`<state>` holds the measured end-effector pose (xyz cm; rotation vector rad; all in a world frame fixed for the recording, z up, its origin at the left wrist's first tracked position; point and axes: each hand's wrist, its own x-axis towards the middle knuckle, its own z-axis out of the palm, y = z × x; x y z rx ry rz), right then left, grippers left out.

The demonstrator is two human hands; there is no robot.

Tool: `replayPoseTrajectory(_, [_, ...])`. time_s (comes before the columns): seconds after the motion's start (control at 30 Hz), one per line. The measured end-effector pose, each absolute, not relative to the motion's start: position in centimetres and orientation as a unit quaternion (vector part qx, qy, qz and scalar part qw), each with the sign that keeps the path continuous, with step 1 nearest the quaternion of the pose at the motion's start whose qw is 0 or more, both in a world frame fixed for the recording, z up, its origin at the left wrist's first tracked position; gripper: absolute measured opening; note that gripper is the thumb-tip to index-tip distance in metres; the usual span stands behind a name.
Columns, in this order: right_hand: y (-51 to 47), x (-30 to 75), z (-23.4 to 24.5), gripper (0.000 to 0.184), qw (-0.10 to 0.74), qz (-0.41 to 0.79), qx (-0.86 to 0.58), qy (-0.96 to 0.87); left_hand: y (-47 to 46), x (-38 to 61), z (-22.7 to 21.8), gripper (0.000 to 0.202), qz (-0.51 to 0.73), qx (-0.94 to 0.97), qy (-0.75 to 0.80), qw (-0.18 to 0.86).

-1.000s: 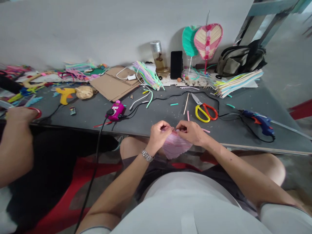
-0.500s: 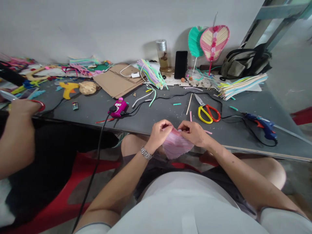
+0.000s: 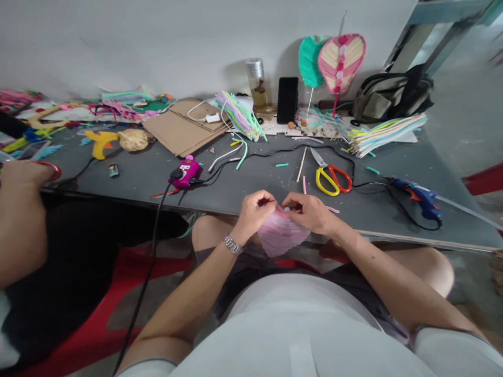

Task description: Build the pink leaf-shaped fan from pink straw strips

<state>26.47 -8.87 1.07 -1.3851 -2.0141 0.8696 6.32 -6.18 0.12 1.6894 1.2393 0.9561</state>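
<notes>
A pink fan-shaped craft piece (image 3: 280,234) made of layered strips hangs in front of the grey table's near edge, above my lap. My left hand (image 3: 254,210) pinches its upper left corner, fingers closed. A metal watch sits on that wrist. My right hand (image 3: 309,211) grips the upper right corner, fingers curled around it. The two hands almost touch at the top of the piece.
On the grey table (image 3: 251,183) lie yellow-and-red scissors (image 3: 329,178), a blue glue gun (image 3: 416,195) with a black cord, a pink power plug (image 3: 186,174), straw bundles (image 3: 385,134), cardboard (image 3: 184,129), a phone (image 3: 286,100), a bottle (image 3: 256,84) and a backpack (image 3: 393,96). Another person's arm (image 3: 19,209) is at the left.
Both hands stay on the pink piece with only small finger shifts. The view has swung slightly, and the other person's hand has barely moved.
</notes>
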Motion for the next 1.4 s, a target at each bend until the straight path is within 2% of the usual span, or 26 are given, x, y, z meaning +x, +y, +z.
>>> replayPoseTrajectory(0.23, [-8.8, 26.5, 1.2, 0.017, 0.257, 0.319, -0.516, -0.752, -6.3, 6.3, -0.3, 0.005, 0.380, 0.675, 0.496, 0.393])
replayPoseTrajectory(0.47, [-8.8, 26.3, 1.3, 0.007, 0.258, 0.317, -0.524, -0.747, -8.0, 6.6, -1.7, 0.012, 0.433, 0.750, 0.462, 0.190])
replayPoseTrajectory(0.6, [-8.8, 26.3, 1.2, 0.006, 0.257, 0.314, -0.524, -0.749, -8.5, 6.2, -1.9, 0.016, 0.419, 0.781, 0.442, 0.135])
replayPoseTrajectory(0.83, [-8.7, 26.2, 1.1, 0.006, 0.255, 0.309, -0.524, -0.752, -8.3, 5.8, -1.4, 0.014, 0.419, 0.784, 0.429, 0.161])
replayPoseTrajectory(1.1, [-8.7, 26.3, 1.1, 0.005, 0.256, 0.310, -0.514, -0.757, -7.8, 5.3, -0.7, 0.020, 0.376, 0.804, 0.424, 0.181])
replayPoseTrajectory(1.4, [-8.8, 25.9, 1.1, 0.013, 0.262, 0.304, -0.515, -0.757, -8.2, 5.6, 0.0, 0.006, 0.364, 0.790, 0.463, 0.168])
